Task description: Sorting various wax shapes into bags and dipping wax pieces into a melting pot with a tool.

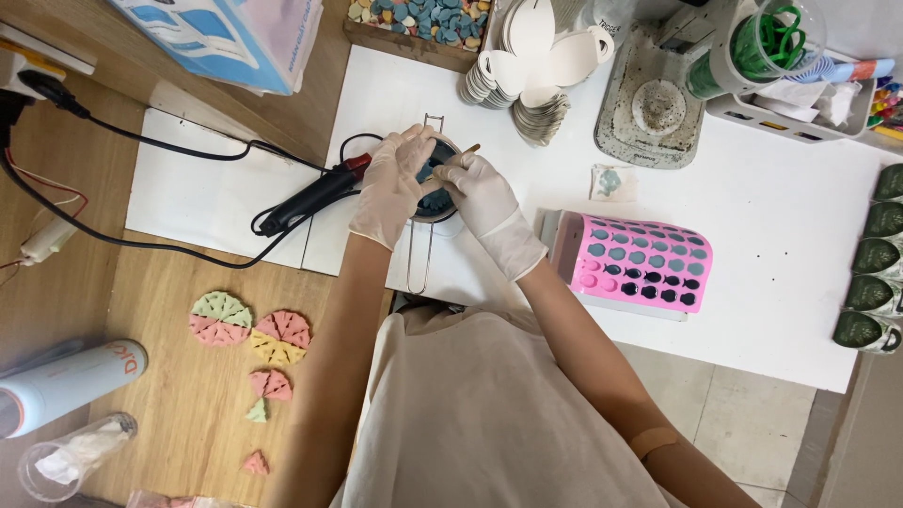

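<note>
Seen from above, a beige apron (pixel 489 414) fills the near edge of the view. To its left, on the wooden table (pixel 179 395), pastel wedge-shaped pieces (pixel 249 334) are laid out in fans, with a silver spray can (pixel 71 381) lying near the table's corner. Both forearms are stretched forward and angled inward, meeting over a white board (pixel 752 226). Open white surface is left to the right of the hands, between a pink mould (pixel 640 263) with rows of round cavities and a grey scale (pixel 654 103) farther off.

A small metal pot (pixel 435 193) of dark blue material sits on the board's left part; its long wire handle is run toward the wearer, its long axis lying near to far. The gloved left hand (pixel 390 183) is curled over the pot's rim, gripping it. The gloved right hand (pixel 480 193) is closed around a thin wooden stick (pixel 467 150), whose tip points away to the right.

A black glue gun (pixel 310 199) lies just left of the pot. Beyond, stacked white cut-outs (pixel 531 75) are piled near the far edge.
</note>
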